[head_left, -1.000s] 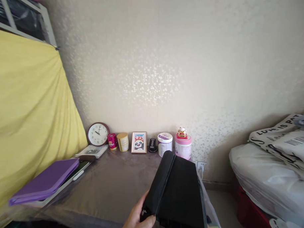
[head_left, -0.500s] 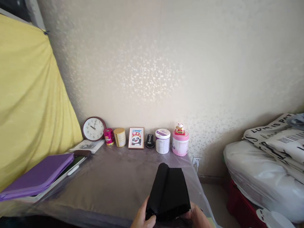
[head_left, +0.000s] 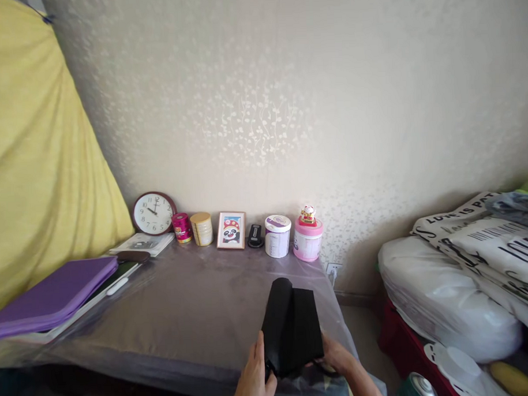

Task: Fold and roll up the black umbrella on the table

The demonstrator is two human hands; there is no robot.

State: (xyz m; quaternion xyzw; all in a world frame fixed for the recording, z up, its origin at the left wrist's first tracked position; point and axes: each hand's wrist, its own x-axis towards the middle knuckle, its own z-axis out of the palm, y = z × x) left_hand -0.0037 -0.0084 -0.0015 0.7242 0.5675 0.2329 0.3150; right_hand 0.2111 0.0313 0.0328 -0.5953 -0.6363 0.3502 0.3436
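A black folded bundle (head_left: pixel 292 330) with a rounded, rolled left side and a flat right flap is held above the front right part of the table. What kind of thing it is cannot be made out. My left hand (head_left: pixel 254 374) grips its left side, thumb near the lower corner and fingers along the edge. At the lower right edge, my right hand (head_left: pixel 336 356) closes on it, its fingertips partly hidden behind and under the bundle. A thin dark strap or cord shows just below that hand.
Along the wall stand a clock (head_left: pixel 154 213), a pink tin (head_left: pixel 181 228), a yellow-lidded jar (head_left: pixel 201 230), a panda picture frame (head_left: pixel 231 230) and two tubs (head_left: pixel 278 238). A purple folder (head_left: pixel 55 292) lies left on the table (head_left: pixel 177 316). Bagged bedding (head_left: pixel 444 295) is at right.
The view has shifted slightly, so the table items sit a little higher and further left. Both hands still hold the black bundle; more of my right wrist and a spray can top now show.
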